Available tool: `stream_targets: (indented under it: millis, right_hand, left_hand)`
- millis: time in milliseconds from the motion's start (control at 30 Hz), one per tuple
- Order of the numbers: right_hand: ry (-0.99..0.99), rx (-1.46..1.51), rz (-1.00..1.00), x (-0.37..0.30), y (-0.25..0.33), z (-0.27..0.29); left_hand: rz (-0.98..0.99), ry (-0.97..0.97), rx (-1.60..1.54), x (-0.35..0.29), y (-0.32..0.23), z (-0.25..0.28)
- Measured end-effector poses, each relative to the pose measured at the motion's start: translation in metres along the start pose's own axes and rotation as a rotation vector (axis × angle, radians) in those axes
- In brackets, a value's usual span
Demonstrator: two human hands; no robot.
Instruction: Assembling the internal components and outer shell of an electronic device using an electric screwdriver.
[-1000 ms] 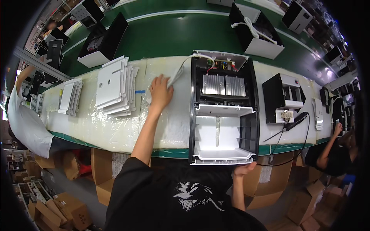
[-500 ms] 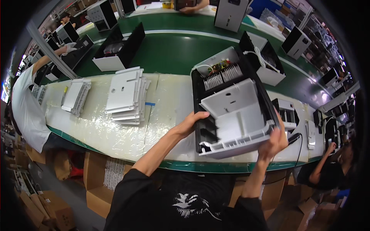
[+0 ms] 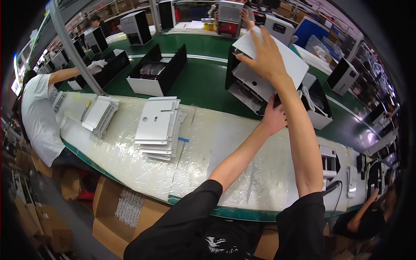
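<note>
A black-and-white appliance housing (image 3: 294, 58) stands tilted over the green conveyor, with its white outer panel facing up and to the right. On its open side a white inner plate (image 3: 255, 82) shows. My left hand (image 3: 275, 117) is closed round the housing's lower near corner, its fingertips partly hidden. Farther up, my right hand (image 3: 266, 56) lies against the white panel with fingers spread, the thumb near the panel's left edge. Left of my arms, a stack of white plastic plates (image 3: 158, 123) rests on the film-covered table.
The green conveyor (image 3: 203, 82) carries an open black-and-white housing (image 3: 145, 86) at left and another holding a white cable (image 3: 318, 117) at right. A smaller plate stack (image 3: 102, 112) lies left. Below the table is a cardboard box (image 3: 104, 221). Co-workers stand left, right and across.
The housing has gone from over the near table to the conveyor and been turned up on end. My left hand has moved to its lower corner, my right onto its white panel.
</note>
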State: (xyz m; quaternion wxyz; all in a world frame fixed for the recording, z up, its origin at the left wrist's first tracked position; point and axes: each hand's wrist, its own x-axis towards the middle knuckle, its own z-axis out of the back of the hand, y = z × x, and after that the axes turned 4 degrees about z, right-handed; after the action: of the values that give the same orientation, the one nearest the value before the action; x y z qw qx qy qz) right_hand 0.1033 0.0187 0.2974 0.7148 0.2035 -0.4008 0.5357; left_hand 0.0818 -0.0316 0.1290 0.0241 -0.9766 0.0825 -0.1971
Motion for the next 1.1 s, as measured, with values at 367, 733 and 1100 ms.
stream_targets:
  millis: [367, 733, 1100]
  right_hand:
    - [0.290, -0.324, -0.059, -0.003, -0.084, -0.038]
    - [-0.356, 0.108, -0.113, -0.125, -0.008, -0.030]
    - [-0.276, 0.785, -1.248, -0.361, 0.091, 0.001]
  left_hand:
    - [-0.428, -0.458, 2.454, -0.158, -0.011, 0.086]
    - [-0.564, -0.645, 2.425, -0.169, -0.012, 0.081]
    - [-0.535, -0.619, 2.533, -0.161, -0.010, 0.077]
